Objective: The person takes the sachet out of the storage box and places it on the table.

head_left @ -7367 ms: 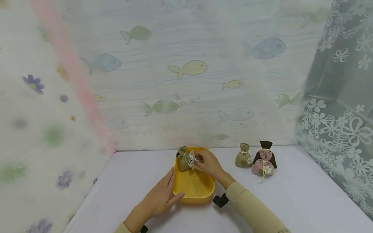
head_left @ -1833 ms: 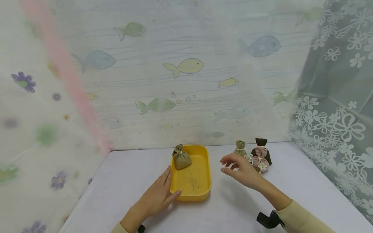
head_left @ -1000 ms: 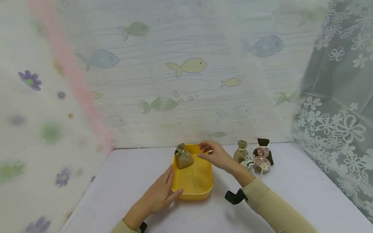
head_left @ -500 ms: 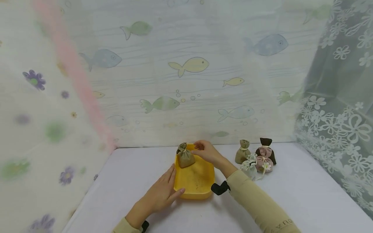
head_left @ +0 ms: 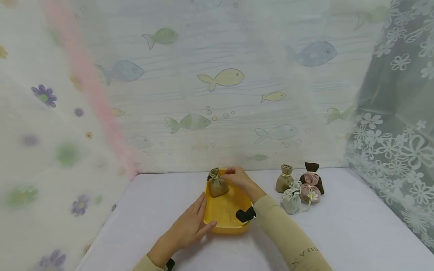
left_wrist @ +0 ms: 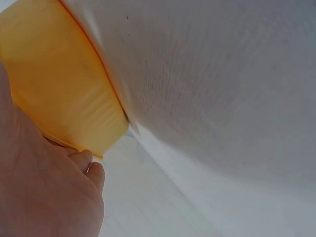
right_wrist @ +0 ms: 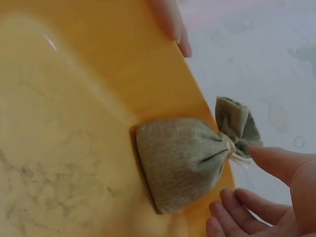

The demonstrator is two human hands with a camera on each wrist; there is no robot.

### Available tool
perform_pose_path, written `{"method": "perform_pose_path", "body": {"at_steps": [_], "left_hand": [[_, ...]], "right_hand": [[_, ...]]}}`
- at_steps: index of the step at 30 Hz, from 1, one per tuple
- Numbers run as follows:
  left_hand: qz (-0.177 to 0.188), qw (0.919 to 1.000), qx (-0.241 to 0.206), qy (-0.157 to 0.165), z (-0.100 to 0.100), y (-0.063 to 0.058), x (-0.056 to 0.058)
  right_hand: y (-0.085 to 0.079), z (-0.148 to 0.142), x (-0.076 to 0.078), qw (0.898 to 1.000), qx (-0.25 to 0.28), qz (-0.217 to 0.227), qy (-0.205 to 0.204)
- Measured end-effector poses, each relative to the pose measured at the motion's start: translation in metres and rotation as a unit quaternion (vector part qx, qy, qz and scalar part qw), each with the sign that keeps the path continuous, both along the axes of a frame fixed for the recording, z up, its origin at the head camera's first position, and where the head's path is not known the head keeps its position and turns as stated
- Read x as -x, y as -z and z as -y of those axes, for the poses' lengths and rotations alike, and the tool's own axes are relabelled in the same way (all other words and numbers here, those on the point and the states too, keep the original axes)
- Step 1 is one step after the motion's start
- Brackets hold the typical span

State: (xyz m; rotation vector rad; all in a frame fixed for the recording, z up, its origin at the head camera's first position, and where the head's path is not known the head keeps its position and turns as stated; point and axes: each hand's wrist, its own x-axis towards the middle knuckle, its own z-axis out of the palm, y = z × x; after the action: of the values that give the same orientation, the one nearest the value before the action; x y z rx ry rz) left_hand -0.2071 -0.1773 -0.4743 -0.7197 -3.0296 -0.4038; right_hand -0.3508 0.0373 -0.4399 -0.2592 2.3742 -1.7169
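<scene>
In the head view an olive cloth drawstring pouch (head_left: 218, 188) leans in the far left corner of a yellow plastic tray (head_left: 226, 229). My right hand (head_left: 238, 177) reaches over the tray's far end, close to the pouch's tied neck. In the right wrist view the thumb (right_wrist: 279, 163) is at the pouch's gathered top, and the other visible fingers are bent below, apart from the thumb. I cannot tell whether the thumb touches the cloth. My left hand (head_left: 190, 227) rests along the tray's left side, its fingers extended and the thumb at the near corner.
Several tied pouches stand together at the right of the white table: a tan one (head_left: 284, 182), a pale one (head_left: 291, 201), a pink one (head_left: 309, 193) and a dark brown one (head_left: 318, 184). A fish-print curtain (head_left: 190, 98) hangs behind the table.
The pale pouch, earlier held over the tray by my right hand, now stands among the pouches at right. That hand has come back left to the olive pouch. The left hand stays against the tray.
</scene>
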Motion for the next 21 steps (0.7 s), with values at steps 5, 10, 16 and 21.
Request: {"method": "perform_pose_path", "body": {"at_steps": [5, 10, 16, 21], "left_hand": [[-0.004, 1.0, 0.001, 0.003, 0.0, 0.0, -0.002], [-0.011, 0.9999, 0.003, 0.004, 0.001, 0.0, -0.003], [-0.019, 0.9997, -0.005, 0.011, 0.0, -0.001, -0.004], [-0.026, 0.9996, -0.001, 0.014, -0.001, -0.003, -0.003]], "right_hand": [[0.009, 0.001, 0.004, 1.0, -0.011, 0.01, -0.015], [0.016, 0.001, 0.006, 0.999, 0.011, 0.024, -0.042], [0.025, 0.001, 0.009, 0.996, 0.047, 0.043, -0.057], [0.027, 0.0, 0.012, 0.994, 0.073, 0.057, -0.053]]}}
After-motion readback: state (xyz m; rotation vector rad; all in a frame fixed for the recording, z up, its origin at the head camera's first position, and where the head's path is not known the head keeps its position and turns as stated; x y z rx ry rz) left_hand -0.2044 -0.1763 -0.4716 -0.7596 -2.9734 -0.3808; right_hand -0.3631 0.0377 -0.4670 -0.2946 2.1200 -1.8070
